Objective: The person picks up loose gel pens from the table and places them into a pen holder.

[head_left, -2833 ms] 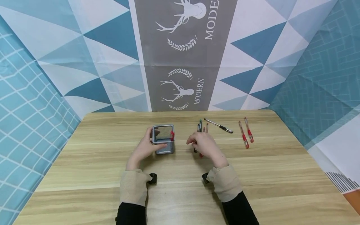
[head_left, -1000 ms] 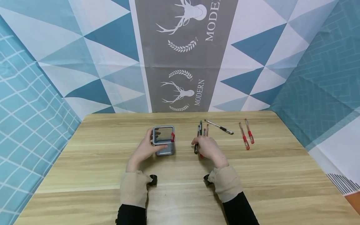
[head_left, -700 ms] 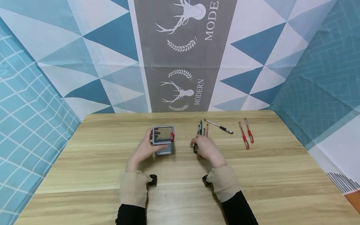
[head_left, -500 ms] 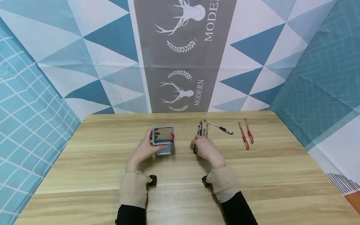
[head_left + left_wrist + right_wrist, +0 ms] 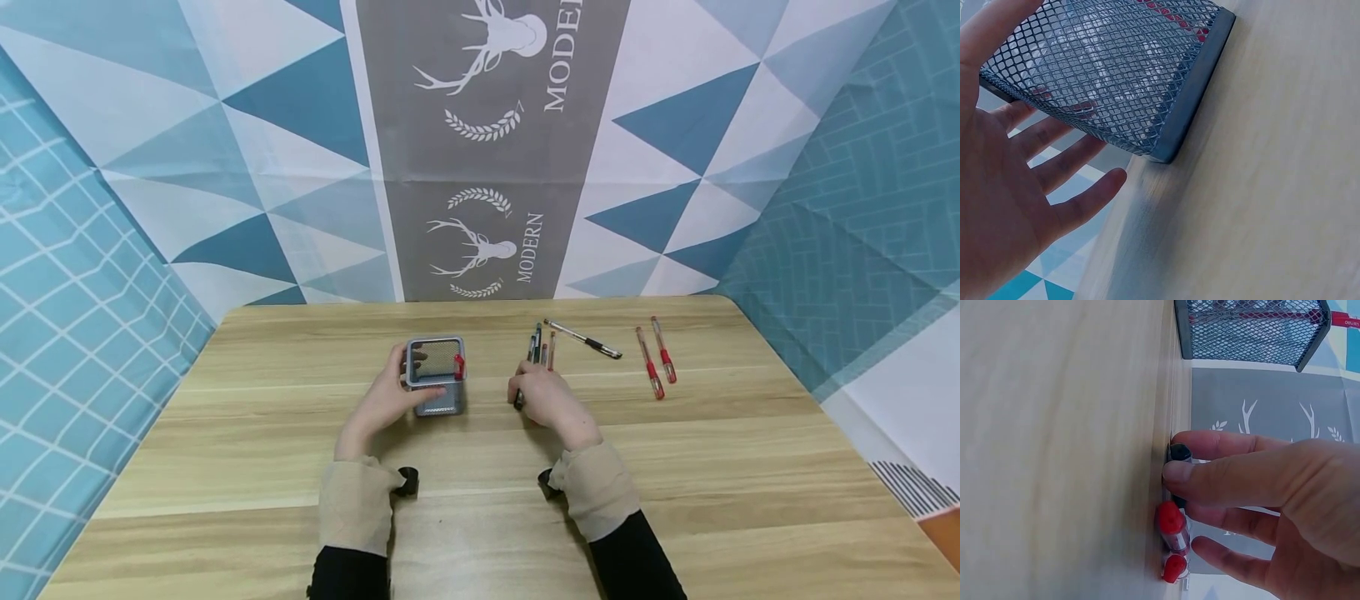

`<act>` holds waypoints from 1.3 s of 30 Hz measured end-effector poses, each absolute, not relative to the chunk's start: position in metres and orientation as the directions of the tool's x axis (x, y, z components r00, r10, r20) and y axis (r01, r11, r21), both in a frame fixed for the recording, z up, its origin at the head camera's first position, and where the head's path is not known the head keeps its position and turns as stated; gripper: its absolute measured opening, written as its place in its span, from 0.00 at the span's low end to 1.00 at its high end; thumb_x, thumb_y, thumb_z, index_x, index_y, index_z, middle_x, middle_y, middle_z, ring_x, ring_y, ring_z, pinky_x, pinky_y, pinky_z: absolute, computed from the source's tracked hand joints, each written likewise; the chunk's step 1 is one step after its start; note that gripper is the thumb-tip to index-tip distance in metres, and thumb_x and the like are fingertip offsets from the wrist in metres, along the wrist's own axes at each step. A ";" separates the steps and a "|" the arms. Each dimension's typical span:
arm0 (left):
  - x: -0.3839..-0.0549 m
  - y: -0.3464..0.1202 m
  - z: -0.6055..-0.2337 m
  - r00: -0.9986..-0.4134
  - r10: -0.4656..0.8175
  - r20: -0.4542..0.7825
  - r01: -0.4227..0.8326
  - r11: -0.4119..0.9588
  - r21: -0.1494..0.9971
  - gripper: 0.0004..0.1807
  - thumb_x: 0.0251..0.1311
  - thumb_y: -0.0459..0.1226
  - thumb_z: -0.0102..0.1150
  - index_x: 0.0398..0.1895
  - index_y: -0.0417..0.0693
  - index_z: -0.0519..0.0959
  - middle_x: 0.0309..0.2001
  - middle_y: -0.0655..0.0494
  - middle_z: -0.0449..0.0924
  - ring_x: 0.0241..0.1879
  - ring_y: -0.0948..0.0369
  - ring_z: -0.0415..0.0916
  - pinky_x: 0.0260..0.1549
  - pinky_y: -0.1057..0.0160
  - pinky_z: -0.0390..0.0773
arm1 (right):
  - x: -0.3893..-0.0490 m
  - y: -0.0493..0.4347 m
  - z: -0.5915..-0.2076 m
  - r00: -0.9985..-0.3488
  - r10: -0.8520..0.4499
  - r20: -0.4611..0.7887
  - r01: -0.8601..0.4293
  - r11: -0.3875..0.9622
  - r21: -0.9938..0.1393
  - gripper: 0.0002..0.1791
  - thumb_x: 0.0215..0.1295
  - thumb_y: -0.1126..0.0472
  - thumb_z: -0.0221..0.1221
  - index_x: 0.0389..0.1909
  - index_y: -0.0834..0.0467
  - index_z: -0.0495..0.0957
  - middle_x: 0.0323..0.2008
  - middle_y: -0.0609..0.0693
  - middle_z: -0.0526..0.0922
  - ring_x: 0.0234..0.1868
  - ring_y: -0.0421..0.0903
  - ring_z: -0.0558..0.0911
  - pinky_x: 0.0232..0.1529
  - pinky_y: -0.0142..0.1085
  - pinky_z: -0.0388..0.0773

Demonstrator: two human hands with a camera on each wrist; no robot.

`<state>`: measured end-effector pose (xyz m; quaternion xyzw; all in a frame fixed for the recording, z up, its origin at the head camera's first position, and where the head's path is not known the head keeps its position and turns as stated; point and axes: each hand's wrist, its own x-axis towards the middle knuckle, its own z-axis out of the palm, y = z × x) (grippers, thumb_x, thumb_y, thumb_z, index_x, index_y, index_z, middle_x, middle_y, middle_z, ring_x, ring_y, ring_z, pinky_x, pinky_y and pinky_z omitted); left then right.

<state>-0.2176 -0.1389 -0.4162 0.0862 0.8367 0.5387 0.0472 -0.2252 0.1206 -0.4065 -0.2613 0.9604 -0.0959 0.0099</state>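
My left hand (image 5: 385, 402) holds a grey mesh pen holder (image 5: 441, 402), thumb across its front and fingers round the far side. The holder stands upright on the table with a red pen (image 5: 459, 365) inside. To its right, my right hand (image 5: 552, 400) reaches over a small group of pens. In the right wrist view, thumb and index finger pinch a black pen (image 5: 1180, 452) at its capped end, low against the tabletop. Two red-capped pens (image 5: 1171, 519) lie right beside it, below the thumb. In the head view my hand covers the near parts of these pens.
Behind the right hand, a black-gripped pen (image 5: 583, 338) lies slanted on the wooden table (image 5: 247, 467). Two red pens (image 5: 650, 363) lie farther right. A patterned cloth backdrop (image 5: 480, 150) rises along the table's back edge.
My right hand's fingers have drawn in and come down around the black pen's near end, and the pens under it have tilted slightly. The left hand and holder stay in place.
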 end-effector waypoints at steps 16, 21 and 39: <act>-0.218 -0.139 -0.419 -0.977 0.212 0.033 0.116 0.393 0.912 0.49 0.42 0.46 0.70 0.66 0.55 0.50 0.61 0.46 0.62 0.58 0.48 0.64 0.55 0.49 0.67 | -0.229 0.118 -0.409 -0.830 -0.534 0.165 -0.558 0.790 -0.254 0.07 0.52 0.70 0.62 0.29 0.54 0.81 0.37 0.49 0.77 0.43 0.48 0.76 0.48 0.40 0.73; -0.219 -0.140 -0.420 -0.976 0.214 0.034 0.116 0.384 0.916 0.49 0.42 0.45 0.70 0.66 0.54 0.50 0.61 0.46 0.61 0.57 0.48 0.64 0.55 0.50 0.67 | -0.231 0.118 -0.406 -0.796 -0.507 0.331 -0.593 0.764 -0.254 0.09 0.53 0.67 0.63 0.35 0.54 0.81 0.38 0.47 0.79 0.43 0.47 0.77 0.48 0.40 0.74; -0.219 -0.139 -0.419 -0.976 0.218 0.026 0.109 0.377 0.920 0.50 0.43 0.44 0.70 0.67 0.55 0.48 0.60 0.44 0.62 0.56 0.47 0.66 0.53 0.50 0.69 | -0.232 0.120 -0.398 -0.643 -0.390 0.659 -0.622 0.768 -0.154 0.08 0.62 0.66 0.55 0.41 0.60 0.76 0.37 0.52 0.82 0.40 0.47 0.80 0.44 0.38 0.76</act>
